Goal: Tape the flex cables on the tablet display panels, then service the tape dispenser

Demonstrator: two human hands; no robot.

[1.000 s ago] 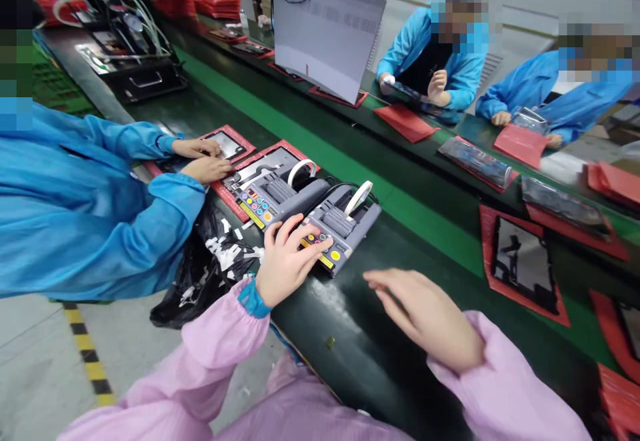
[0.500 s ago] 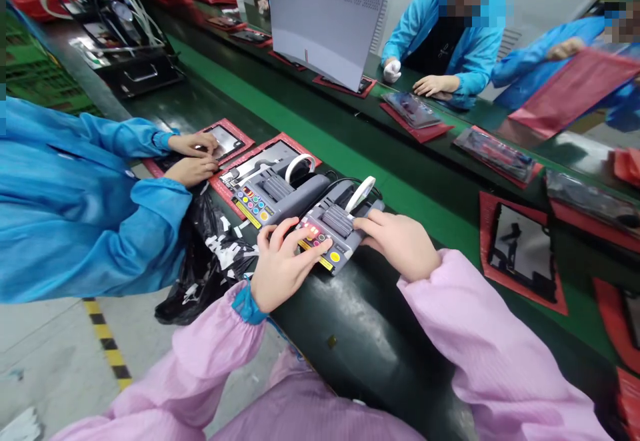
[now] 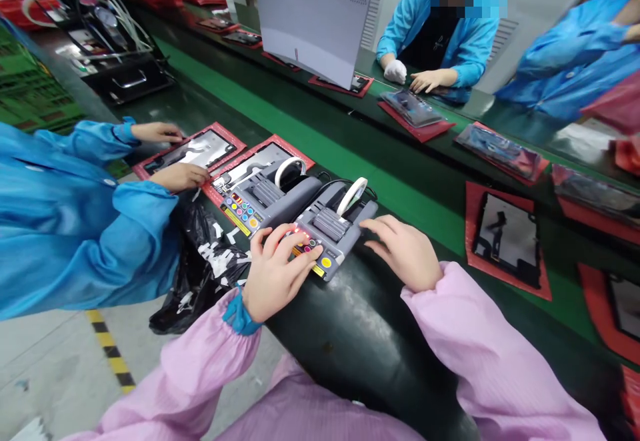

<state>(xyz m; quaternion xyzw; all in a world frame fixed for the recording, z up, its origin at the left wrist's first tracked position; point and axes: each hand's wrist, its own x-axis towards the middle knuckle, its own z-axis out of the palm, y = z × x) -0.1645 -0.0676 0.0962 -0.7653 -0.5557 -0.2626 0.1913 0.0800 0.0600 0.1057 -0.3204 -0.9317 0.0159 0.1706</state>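
My pink sleeves (image 3: 195, 354) are cut off along the bottom edge. My left hand (image 3: 273, 281) lies over the front of the dispenser (image 3: 333, 221) and hides some of its keys; the fingers are spread and loosely bent, resting rather than gripping, with the thumb near the yellow key (image 3: 326, 262). My right hand (image 3: 407, 254) slants in at the dispenser's right side, back up, fingers half curled and slack with nothing visible in them — whether the tips touch the casing I cannot tell.

The dispenser stands on the dark bench (image 3: 360, 328), a white tape roll (image 3: 356, 191) upright on it. Just left, the second dispenser (image 3: 295, 202) partly covers a panel (image 3: 270, 161) on red wrap. Left of my left hand, a black bag (image 3: 170, 314) carries white scraps (image 3: 215, 261). Past it, a co-worker (image 3: 90, 221), cut off at the left edge, reaches to another panel (image 3: 213, 148).

Across the bench a monitor (image 3: 315, 28), its top out of view, blocks part of the far row — the person (image 3: 560, 61) at far right is cut off.
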